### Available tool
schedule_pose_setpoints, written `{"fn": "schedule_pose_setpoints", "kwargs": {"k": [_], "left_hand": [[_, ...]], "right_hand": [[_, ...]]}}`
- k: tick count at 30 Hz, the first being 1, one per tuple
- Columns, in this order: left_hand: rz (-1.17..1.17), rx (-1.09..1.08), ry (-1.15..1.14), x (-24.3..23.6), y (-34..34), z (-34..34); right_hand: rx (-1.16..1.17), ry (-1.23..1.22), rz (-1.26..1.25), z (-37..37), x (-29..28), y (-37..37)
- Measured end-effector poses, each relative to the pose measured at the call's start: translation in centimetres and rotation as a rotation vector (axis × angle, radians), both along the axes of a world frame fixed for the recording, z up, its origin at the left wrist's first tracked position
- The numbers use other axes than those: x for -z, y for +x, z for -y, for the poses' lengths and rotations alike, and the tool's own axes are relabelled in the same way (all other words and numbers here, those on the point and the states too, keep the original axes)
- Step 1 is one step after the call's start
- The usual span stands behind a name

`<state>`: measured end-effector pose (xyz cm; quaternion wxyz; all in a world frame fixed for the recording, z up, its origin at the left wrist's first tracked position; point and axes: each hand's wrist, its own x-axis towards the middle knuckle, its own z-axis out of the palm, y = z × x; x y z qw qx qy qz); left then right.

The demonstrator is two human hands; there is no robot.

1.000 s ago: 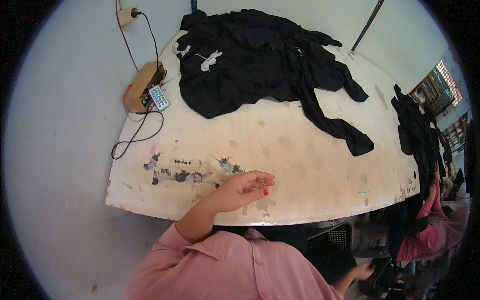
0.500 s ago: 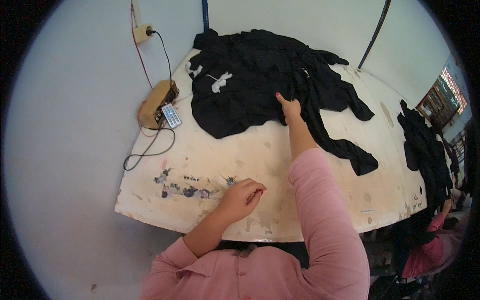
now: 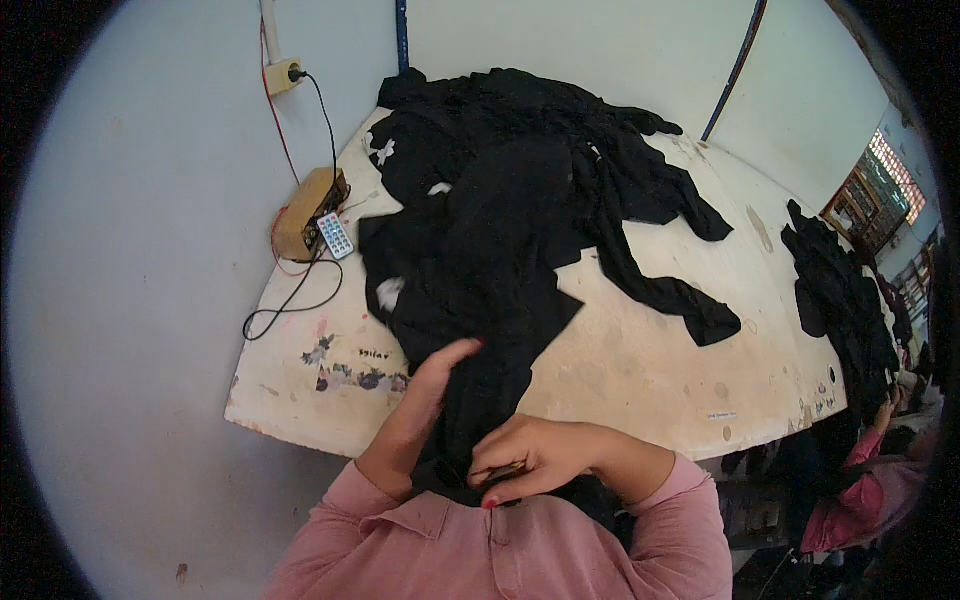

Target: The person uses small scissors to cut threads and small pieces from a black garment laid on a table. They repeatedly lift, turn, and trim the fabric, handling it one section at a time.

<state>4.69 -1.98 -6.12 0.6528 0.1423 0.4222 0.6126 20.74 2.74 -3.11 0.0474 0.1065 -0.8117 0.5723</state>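
Observation:
A black garment (image 3: pixel 505 250) stretches from the heap at the far side of the table down to my chest. My left hand (image 3: pixel 433 385) holds it from the left side, thumb on top and fingers hidden by cloth. Close to my chest, my right hand (image 3: pixel 535 455) is closed around a small tool with dark and yellowish parts (image 3: pixel 508 470), mostly hidden in the palm; its fingertips touch the garment's near end. White scraps or tags (image 3: pixel 390 292) show at the garment's left side, the nearest one blurred.
More black garments (image 3: pixel 470 100) lie heaped at the back of the pale, stained table (image 3: pixel 640 390). At the left edge stand a brown box-shaped device (image 3: pixel 305 215) and a remote control (image 3: pixel 336 235), with cables to a wall socket. Another black pile (image 3: pixel 835 270) and a co-worker's pink sleeve (image 3: pixel 865 450) are at right.
My right hand has come back from the heap to my chest, and a black garment has been drawn toward me. My left hand has moved left and forward and taken hold of the cloth.

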Motion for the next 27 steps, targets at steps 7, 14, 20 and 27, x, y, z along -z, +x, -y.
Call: {"fn": "schedule_pose_setpoints", "kwargs": {"k": [7,14,20,27], "left_hand": [[-0.187,0.009,0.268,0.0,-2.2,6.6],[-1.264,0.154,0.443,-0.9,-4.2,7.1],[-0.595,-0.257,0.857,-11.6,-10.0,7.6],[-1.249,0.167,0.403,-12.1,-13.3,0.5]], "right_hand": [[1.129,0.1,-0.214,-7.3,2.4,3.4],[0.687,-0.065,0.08,-5.8,8.0,-2.4],[1.448,-0.601,-0.329,-13.3,-0.8,4.9],[1.875,-0.183,-0.488,-21.0,-1.8,18.4]]}}
